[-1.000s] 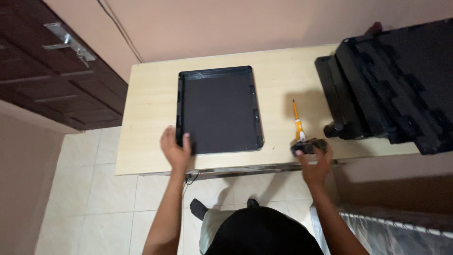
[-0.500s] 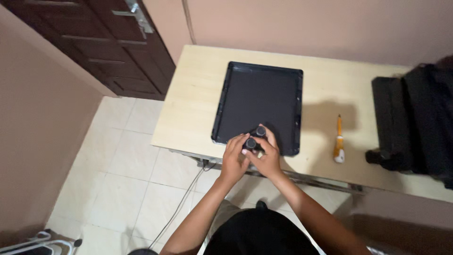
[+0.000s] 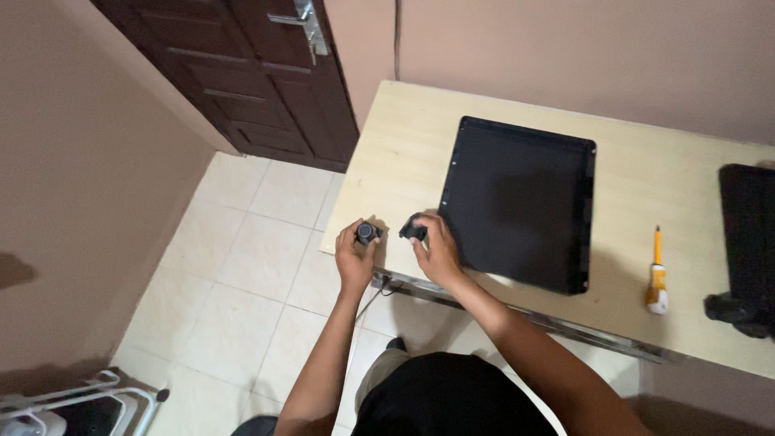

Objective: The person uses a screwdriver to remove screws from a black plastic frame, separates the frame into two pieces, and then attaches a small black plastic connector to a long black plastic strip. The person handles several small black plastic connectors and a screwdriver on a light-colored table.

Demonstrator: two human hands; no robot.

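Gripping one small dark piece in each hand, we are working at the near left corner of the pale wooden table (image 3: pixel 404 129). Our left hand (image 3: pixel 353 257) is closing its fingers around a small round black knob-like part with a grey face (image 3: pixel 367 232), holding it just off the table's edge, over the tiled floor. Our right hand (image 3: pixel 440 252) is pinching a second small black part (image 3: pixel 415 230) between thumb and fingers, resting on the table top just beside the left edge of the flat black rectangular panel (image 3: pixel 517 202).

We are holding the two parts near each other but apart, with a clear gap between them; the round one lies to the left of the other, at about the same height in the view. We cannot tell the exact shape of the right-hand part, since our fingers are covering most of it.

The black panel is lying flat with its long axis running away from us, its shallow raised rim facing up, and nothing is lying in it. Our right hand is the nearer one to it. Well off to the right, an orange-and-white screwdriver (image 3: pixel 657 274) is lying with its tip pointing away from us, and a black case (image 3: pixel 747 234) is sitting at the table's right end.
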